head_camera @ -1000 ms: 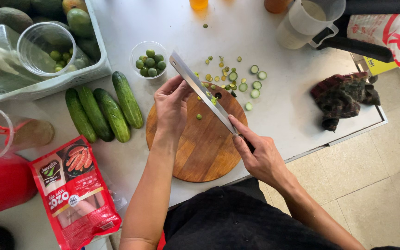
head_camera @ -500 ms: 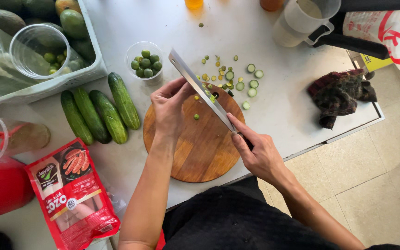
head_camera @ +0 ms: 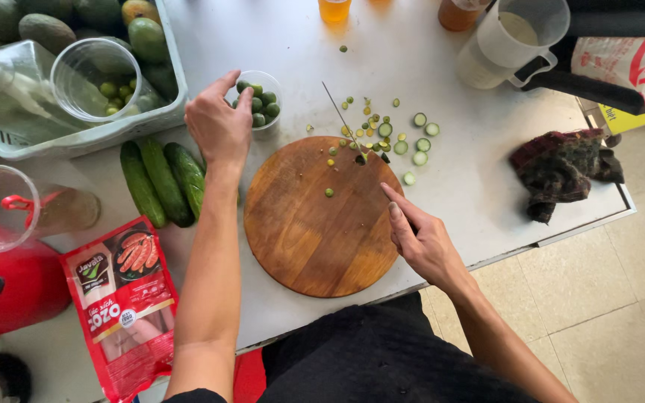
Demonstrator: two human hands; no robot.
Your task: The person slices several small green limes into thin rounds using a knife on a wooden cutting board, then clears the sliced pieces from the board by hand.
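The left hand (head_camera: pixel 220 123) reaches with loosely curled fingers into the small clear bowl (head_camera: pixel 260 100) of little green limes, touching its rim. The right hand (head_camera: pixel 421 240) is closed around the knife (head_camera: pixel 343 124), blade on edge over the round wooden board (head_camera: pixel 315 224). Best to lift out one fruit cleanly and keep the blade still and pointed away. Green slices (head_camera: pixel 404 138) litter the surface (head_camera: pixel 442 186) beyond the board; three cucumbers (head_camera: pixel 162 179) crowd the left forearm, a dark cloth (head_camera: pixel 561 168) lies right.
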